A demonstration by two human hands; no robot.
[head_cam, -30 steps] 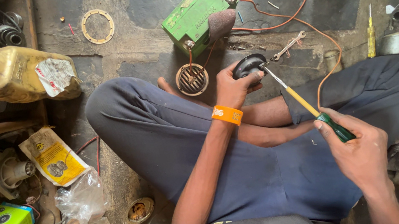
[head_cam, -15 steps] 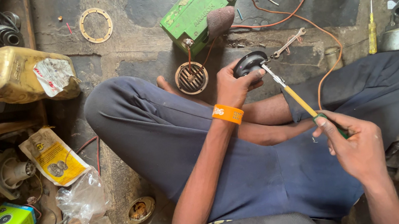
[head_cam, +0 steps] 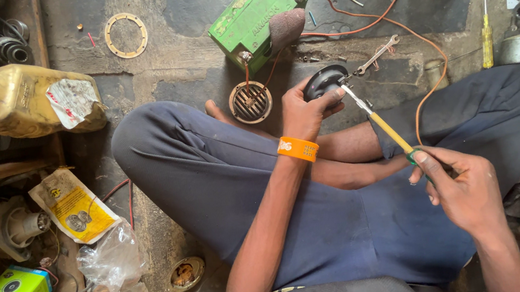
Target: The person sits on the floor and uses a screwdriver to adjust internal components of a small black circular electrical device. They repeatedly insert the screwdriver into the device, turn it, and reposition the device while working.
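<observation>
Black round horn [head_cam: 324, 81] sits clenched in the left hand [head_cam: 301, 112] above the crossed legs, steadied for access. Right hand [head_cam: 463, 189] grasps the yellow-shafted screwdriver [head_cam: 386, 129], its tip set against the horn. Green battery [head_cam: 253, 16] lies beyond on the floor.
</observation>
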